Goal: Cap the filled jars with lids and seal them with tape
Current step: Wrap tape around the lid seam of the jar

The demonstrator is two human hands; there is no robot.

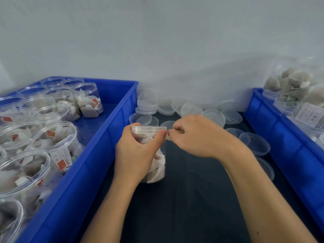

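While my left hand (136, 151) hugs the capped jar (154, 155) and my right hand (198, 135) pinches the tape (168, 137), I fear it sticks crooked.

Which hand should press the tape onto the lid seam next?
Probably the right hand: it already pinches the tape strip beside the lid. The left hand is wrapped round the capped jar, steadying it.

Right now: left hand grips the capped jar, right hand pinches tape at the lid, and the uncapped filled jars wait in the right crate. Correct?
Not quite. The uncapped jars wait in the left crate, not the right one, as the head view shows. The rest holds: left hand grips the capped jar, right hand pinches tape at the lid.
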